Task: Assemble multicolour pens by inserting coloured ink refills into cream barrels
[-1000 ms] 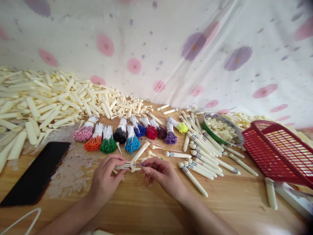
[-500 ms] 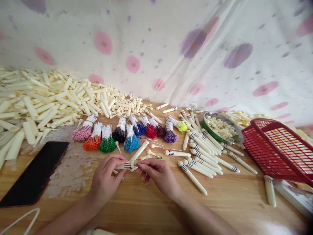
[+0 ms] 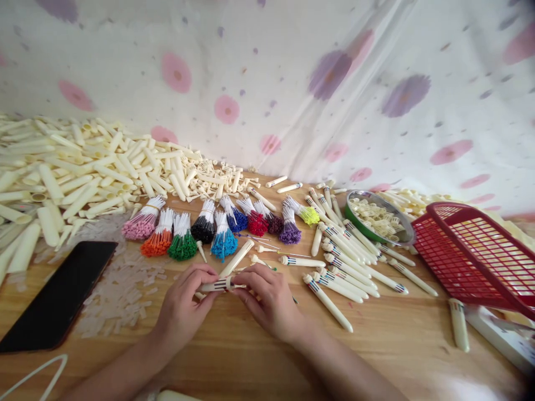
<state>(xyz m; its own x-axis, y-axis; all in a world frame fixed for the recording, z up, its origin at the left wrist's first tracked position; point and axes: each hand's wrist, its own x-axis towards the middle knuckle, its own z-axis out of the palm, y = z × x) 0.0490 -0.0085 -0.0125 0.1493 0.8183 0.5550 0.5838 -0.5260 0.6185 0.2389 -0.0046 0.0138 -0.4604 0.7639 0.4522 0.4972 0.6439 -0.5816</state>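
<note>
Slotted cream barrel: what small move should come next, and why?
Probably the right hand should press the small cream tip gently inward: the left hand pinches the slotted cream barrel, and the right meets the tip jutting from its end.

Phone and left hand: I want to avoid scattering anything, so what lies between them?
In the head view, a loose spread of small, clear plastic pieces lies on the wooden table between the phone and the left hand.
</note>
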